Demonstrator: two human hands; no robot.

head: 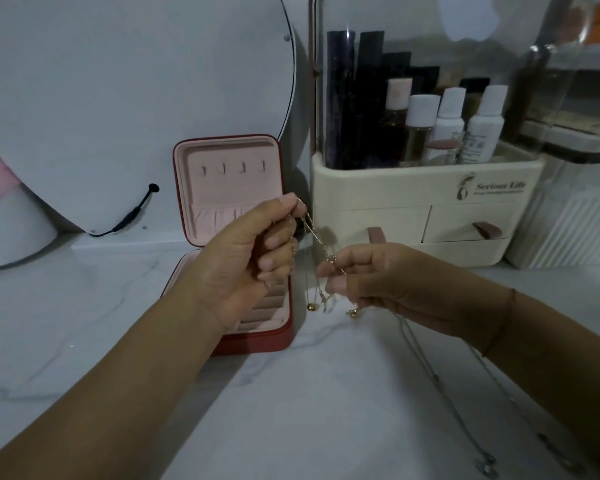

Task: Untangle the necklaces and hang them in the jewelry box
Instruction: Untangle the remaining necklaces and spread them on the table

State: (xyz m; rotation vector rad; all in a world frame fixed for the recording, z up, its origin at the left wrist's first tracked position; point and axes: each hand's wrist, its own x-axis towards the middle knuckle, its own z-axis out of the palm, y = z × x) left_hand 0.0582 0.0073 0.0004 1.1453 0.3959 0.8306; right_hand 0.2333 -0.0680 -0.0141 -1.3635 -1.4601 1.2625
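A tangle of thin gold necklaces [317,239] stretches in the air between my two hands. My left hand [246,254] pinches the upper end with curled fingers. My right hand [371,278] pinches the lower part, and small gold pendants [312,306] dangle below it. Behind my left hand the red jewelry box [284,336] stands open on the table, with a pink lining. Its raised lid [229,174] shows several small hooks in a row, all bare, above a gathered pocket. A silver chain [440,386] trails from under my right wrist across the table.
A cream cosmetic organizer [426,199] with bottles and drawers stands right behind my hands. A round mirror [136,98] with a black cable [132,214] leans at the back left. The white marble tabletop [84,323] stretches to the left and front.
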